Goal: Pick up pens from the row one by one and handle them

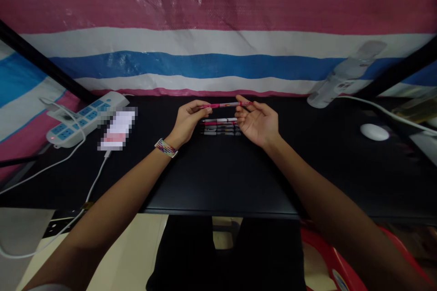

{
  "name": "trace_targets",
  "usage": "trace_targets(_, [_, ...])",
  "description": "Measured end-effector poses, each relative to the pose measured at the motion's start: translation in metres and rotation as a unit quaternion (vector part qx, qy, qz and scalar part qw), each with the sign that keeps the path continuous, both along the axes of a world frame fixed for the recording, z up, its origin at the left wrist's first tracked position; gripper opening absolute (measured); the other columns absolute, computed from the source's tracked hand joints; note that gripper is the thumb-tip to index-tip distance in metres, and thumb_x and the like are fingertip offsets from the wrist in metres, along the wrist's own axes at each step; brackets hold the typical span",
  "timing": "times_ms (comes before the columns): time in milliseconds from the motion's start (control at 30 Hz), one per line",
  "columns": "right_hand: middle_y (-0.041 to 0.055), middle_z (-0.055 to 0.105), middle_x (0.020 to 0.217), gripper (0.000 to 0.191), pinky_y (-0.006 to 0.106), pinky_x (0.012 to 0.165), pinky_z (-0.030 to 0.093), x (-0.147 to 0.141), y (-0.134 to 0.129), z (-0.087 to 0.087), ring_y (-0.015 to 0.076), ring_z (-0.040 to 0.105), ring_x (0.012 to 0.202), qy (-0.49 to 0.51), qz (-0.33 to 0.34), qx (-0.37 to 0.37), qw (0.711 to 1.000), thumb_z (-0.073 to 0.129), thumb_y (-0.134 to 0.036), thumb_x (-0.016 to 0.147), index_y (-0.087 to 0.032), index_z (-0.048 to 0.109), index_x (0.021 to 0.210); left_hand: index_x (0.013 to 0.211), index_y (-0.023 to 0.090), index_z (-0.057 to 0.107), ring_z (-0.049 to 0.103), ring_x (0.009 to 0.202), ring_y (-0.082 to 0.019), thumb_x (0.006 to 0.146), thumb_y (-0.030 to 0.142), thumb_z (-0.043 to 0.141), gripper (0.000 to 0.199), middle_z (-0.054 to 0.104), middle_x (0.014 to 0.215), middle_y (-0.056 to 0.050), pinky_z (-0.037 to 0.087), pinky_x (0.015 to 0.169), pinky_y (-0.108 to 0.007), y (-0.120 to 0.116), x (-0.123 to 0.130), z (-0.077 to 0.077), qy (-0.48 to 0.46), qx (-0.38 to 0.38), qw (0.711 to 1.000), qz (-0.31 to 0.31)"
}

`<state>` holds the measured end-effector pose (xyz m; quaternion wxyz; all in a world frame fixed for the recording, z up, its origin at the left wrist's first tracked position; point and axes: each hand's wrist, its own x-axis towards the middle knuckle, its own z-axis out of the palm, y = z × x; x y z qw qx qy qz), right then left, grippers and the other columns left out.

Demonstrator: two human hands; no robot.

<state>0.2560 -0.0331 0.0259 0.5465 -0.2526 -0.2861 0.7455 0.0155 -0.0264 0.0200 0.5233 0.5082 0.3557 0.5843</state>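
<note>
A pink and white pen (pixel 223 105) is held level above the black table. My left hand (pixel 187 120), with a colourful woven band on its wrist, pinches the pen's left end between thumb and fingers. At the pen's right end, my right hand (pixel 258 120) grips it with the fingertips, palm turned partly upward and lower fingers loosely curled. Just below, several more pens (pixel 221 131) lie side by side in a row on the table, some pink and white, others clear with dark parts. My right fingers hide some of their right ends.
On the left lie a white power strip (pixel 90 118) and a blurred-out phone (pixel 118 129) with a white cable. A clear bottle (pixel 341 77) and a white mouse (pixel 374 132) are at the right. Striped sheeting (pixel 218 9) hangs behind the black table (pixel 218 177).
</note>
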Motion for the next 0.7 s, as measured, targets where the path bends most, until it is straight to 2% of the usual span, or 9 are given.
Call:
trace_targets(200, [0.0052, 0.073, 0.089, 0.027, 0.026, 0.071, 0.059, -0.0006, -0.0011, 0.0010, 0.0149, 0.062, 0.074, -0.030, -0.006, -0.002, 1.000, 0.069, -0.025, 0.090, -0.018, 0.077, 0.115, 0.093, 0.021, 0.086, 0.074, 0.085, -0.015, 0.076, 0.035, 0.101, 0.027, 0.081, 0.087, -0.003, 0.059, 0.081, -0.028, 0.0004, -0.0009, -0.0007, 0.009, 0.007, 1.000, 0.002])
trace_targets(400, [0.0071, 0.076, 0.094, 0.037, 0.028, 0.074, 0.062, -0.0019, -0.0023, 0.0034, 0.0166, 0.067, 0.079, -0.015, -0.001, -0.014, 1.000, 0.066, -0.032, 0.093, -0.017, 0.078, 0.124, 0.091, 0.020, 0.084, 0.074, 0.084, -0.014, 0.078, 0.031, 0.097, 0.022, 0.079, 0.087, -0.002, 0.059, 0.080, -0.027, -0.0001, -0.0003, -0.0013, 0.011, 0.011, 1.000, 0.006])
trace_targets(600, [0.0066, 0.075, 0.088, 0.026, 0.026, 0.069, 0.060, -0.0038, -0.0019, 0.0014, 0.0156, 0.065, 0.075, -0.031, -0.006, -0.020, 0.999, 0.069, -0.022, 0.086, -0.019, 0.079, 0.109, 0.091, 0.021, 0.079, 0.075, 0.084, -0.016, 0.079, 0.029, 0.093, 0.020, 0.077, 0.085, -0.002, 0.060, 0.080, -0.029, -0.0004, -0.0008, -0.0002, 0.014, 0.011, 1.000, 0.004])
trace_targets(700, [0.0071, 0.077, 0.091, 0.029, 0.027, 0.070, 0.061, -0.0050, -0.0024, 0.0010, 0.0163, 0.065, 0.076, -0.027, -0.007, -0.024, 0.999, 0.069, -0.022, 0.086, -0.018, 0.079, 0.113, 0.089, 0.021, 0.079, 0.074, 0.083, -0.016, 0.078, 0.028, 0.092, 0.019, 0.076, 0.083, -0.002, 0.060, 0.080, -0.030, 0.0004, -0.0020, 0.0008, 0.005, 0.009, 1.000, 0.004])
